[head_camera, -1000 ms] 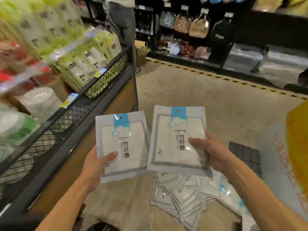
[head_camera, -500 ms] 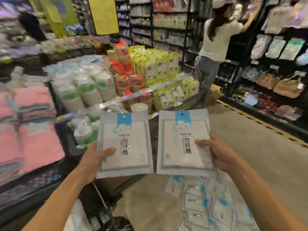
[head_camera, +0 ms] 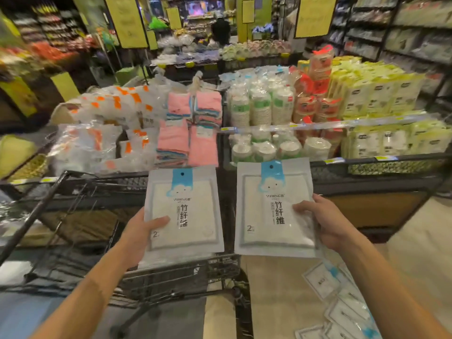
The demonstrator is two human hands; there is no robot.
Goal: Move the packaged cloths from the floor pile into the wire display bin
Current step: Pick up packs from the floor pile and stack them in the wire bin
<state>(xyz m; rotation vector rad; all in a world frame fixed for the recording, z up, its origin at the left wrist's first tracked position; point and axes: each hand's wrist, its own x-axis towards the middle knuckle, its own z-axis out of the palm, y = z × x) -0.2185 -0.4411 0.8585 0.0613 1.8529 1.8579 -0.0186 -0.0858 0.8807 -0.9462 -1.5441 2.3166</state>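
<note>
Head view: packs (head_camera: 183,211) now raised before bin (head_camera: 367,165).

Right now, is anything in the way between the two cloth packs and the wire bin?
Nothing visible blocks them. The left hand holds the left pack and the right hand holds the right pack just in front of the wire bin, which already holds pink towels.

A crowded shop aisle under dim warm light. Yellow hanging signs (head_camera: 126,20) hang far overhead. Dark shelving (head_camera: 403,33) lines the far right wall. The beige floor (head_camera: 276,289) lies near, and a black wire cart (head_camera: 73,216) stands at near left.
</note>
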